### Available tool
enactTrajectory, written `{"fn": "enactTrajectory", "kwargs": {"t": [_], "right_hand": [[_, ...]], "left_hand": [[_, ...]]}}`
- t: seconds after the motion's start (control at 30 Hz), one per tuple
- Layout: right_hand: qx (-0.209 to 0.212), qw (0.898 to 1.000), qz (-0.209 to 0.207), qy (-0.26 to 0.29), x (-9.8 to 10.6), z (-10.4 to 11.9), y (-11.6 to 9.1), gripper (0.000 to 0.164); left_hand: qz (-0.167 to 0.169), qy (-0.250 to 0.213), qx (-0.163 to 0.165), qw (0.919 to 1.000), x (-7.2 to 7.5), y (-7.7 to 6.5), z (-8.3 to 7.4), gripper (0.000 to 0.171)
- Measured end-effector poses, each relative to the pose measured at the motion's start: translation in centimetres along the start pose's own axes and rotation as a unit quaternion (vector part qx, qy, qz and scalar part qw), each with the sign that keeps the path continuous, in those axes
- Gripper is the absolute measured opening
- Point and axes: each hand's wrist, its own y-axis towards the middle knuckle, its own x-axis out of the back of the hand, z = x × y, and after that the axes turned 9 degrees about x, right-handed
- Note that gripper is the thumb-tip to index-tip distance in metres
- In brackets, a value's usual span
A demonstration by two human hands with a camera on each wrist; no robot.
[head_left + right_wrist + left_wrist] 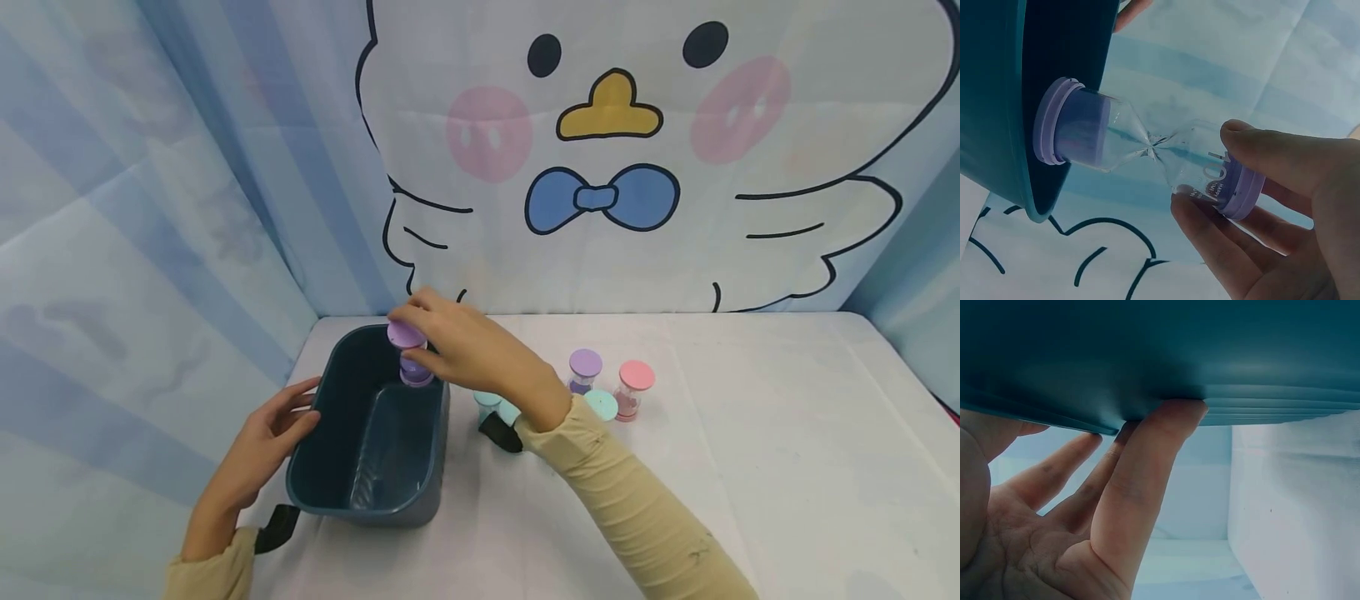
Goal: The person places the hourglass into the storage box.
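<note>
My right hand pinches a purple-capped hourglass by its upper cap, over the far right part of a dark teal bin. In the right wrist view the hourglass has clear glass and purple sand in the chamber away from my fingers; that end sits inside the bin's rim. My left hand rests against the bin's left side near the rim. The left wrist view shows fairly straight fingers touching the bin's outer wall.
Right of the bin stand another purple hourglass, a pink one and several mint-capped ones, some partly behind my right wrist. Dark wrist straps show at both cuffs. A cartoon-printed curtain closes off the white table's far edge.
</note>
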Motion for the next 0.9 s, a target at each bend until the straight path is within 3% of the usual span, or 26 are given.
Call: {"fn": "enactTrajectory", "kwargs": {"t": [0.9], "right_hand": [[-0.007, 0.999, 0.053, 0.003, -2.4, -1.2, 2.5, 0.04]], "left_hand": [[-0.017, 0.007, -0.008, 0.9998, -0.5, 0.1, 0.4, 0.057]]}}
